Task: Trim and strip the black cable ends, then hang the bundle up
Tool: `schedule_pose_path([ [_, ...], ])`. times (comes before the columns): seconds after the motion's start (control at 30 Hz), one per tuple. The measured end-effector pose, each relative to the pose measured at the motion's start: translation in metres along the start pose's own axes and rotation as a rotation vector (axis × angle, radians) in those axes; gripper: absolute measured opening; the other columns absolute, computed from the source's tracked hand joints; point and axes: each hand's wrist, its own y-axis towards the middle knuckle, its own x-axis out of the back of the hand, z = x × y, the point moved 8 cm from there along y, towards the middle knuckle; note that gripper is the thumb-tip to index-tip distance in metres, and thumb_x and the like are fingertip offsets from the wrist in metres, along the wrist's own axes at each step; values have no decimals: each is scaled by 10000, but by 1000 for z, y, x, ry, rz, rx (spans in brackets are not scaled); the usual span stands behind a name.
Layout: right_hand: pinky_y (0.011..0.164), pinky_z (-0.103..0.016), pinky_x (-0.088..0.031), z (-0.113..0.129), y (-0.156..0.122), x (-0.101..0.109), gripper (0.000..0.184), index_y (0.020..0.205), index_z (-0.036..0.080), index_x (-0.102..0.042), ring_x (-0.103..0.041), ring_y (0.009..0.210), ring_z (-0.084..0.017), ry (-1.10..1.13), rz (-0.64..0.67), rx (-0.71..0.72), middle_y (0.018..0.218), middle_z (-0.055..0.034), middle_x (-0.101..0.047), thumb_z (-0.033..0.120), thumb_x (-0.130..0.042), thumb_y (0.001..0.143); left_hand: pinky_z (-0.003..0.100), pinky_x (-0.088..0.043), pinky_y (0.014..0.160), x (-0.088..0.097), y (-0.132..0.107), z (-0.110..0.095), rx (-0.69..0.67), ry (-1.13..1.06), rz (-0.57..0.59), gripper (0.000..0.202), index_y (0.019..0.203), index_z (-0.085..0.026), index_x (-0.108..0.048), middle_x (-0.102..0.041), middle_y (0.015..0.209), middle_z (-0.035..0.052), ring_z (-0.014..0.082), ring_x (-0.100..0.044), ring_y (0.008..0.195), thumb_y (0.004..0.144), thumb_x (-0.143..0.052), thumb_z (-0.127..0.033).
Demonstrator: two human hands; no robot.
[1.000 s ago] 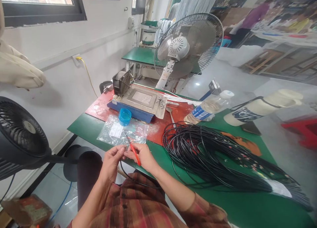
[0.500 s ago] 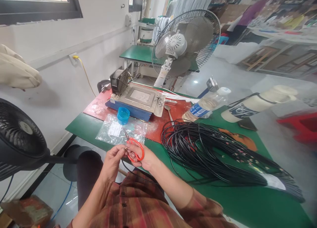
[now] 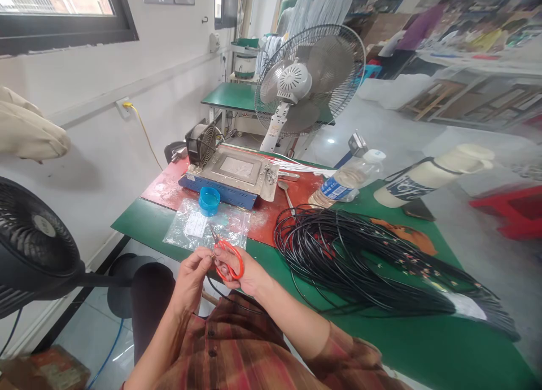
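In my right hand (image 3: 249,277) is a pair of scissors with orange handles (image 3: 231,246), the blades pointing up and away from me. My left hand (image 3: 191,277) is pinched closed against the right fingertips, on the end of a black cable (image 3: 218,291). That cable hangs below the hands and runs right across my lap; its tip is mostly hidden by my fingers. Just beyond the blades lies a clear plastic bag (image 3: 175,232) with a white label. A blue round container (image 3: 209,201) stands at the bag's far edge.
A large bundle of black cables (image 3: 322,254) covers the right of the green table (image 3: 381,345). Behind are a blue-sided heating device (image 3: 220,191), a small square fan (image 3: 201,144), a spoon (image 3: 285,192), a water bottle (image 3: 345,181) and a cream flask (image 3: 440,172). A black fan (image 3: 38,237) stands left.
The view has shifted slightly. My hands stay together at about the same place, and the scissors have turned a little within the right hand.
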Motion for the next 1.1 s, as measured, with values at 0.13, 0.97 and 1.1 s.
schedule_pose_path([
  [0.13,265,-131,-146,-1,0,-2,444,637,137,-509,-274,335,-23,2,19,2,441,67,-409,525,-725,616,236,-387,711,2,-1,1,11,-29,-12,146,740,-170,-667,-549,741,8,115,-490,718,829,-560,-214],
  [0.97,270,-129,-165,13,-3,12,403,622,134,-517,-300,331,-23,-108,-9,40,436,66,-416,482,-720,625,268,-337,676,6,-1,-7,-32,281,-50,146,719,-183,-651,-508,721,14,154,-437,699,784,-606,-306],
  [1.1,259,-126,-148,16,-4,10,411,638,141,-500,-281,327,-19,-136,46,-24,446,72,-419,472,-741,600,271,-337,685,0,-1,-8,-13,282,15,137,755,-198,-685,-531,752,16,155,-451,723,787,-603,-303],
])
